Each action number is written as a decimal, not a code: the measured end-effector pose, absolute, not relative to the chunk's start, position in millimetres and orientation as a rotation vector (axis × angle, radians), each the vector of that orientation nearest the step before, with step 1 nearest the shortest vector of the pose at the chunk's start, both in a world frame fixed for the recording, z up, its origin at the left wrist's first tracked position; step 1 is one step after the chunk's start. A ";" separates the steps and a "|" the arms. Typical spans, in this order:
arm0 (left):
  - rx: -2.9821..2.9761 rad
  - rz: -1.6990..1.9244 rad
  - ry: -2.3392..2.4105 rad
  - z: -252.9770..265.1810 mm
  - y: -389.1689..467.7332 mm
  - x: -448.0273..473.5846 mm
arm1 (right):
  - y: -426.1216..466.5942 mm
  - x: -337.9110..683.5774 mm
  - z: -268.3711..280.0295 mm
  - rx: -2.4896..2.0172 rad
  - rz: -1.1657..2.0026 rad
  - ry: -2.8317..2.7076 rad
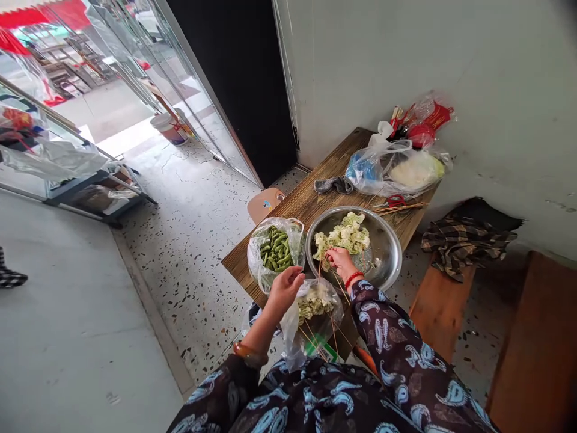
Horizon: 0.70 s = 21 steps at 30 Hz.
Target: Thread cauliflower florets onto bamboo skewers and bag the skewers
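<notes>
My right hand (341, 263), a red beaded bracelet at its wrist, reaches over the near rim of a metal basin (391, 255). Its fingertips are pinched beside the pale cauliflower florets (347, 234), and a thin wooden skewer (320, 270) runs down from them. Nearer to me, my left hand (286, 288) hovers between two bags, thumb and fingers slightly apart, nothing visible in them. Below the hands, a clear plastic bag (293, 325) holds small cauliflower pieces (315, 305), with several skewers sticking out. Green bean pods (276, 249) fill another bag to the left.
The wooden table (311, 201) also bears a dark grey cloth (333, 185), red-handled scissors (395, 201), loose skewers (410, 207) and a plastic bag with a pale vegetable (417, 171). A small stool (264, 204) stands left, a bench (444, 300) right.
</notes>
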<state>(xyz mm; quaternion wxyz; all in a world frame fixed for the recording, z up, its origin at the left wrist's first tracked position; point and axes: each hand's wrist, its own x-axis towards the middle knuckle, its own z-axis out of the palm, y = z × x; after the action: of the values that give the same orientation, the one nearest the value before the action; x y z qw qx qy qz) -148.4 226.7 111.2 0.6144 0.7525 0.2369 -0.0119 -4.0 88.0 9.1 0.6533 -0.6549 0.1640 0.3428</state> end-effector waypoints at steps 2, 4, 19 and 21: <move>1.690 -0.047 0.561 110.8 224.5 -141.5 | 81.1 -5.1 14.4 -1.451 0.770 0.329; 1.664 -0.053 0.572 111.4 222.7 -136.2 | 71.0 -10.6 22.5 -1.418 0.764 0.268; 1.204 0.095 0.521 161.8 204.2 -91.1 | -15.3 -84.3 119.9 -1.323 0.896 -0.361; 1.105 0.052 0.440 172.5 197.4 -88.7 | -12.6 -91.2 125.7 -1.324 0.911 -0.397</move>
<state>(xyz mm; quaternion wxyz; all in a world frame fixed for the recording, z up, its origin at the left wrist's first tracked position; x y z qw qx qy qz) -88.7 197.4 172.5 0.8280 0.5204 0.2074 0.0244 -91.2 -12.6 125.7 0.6766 -0.5890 -0.1768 0.4051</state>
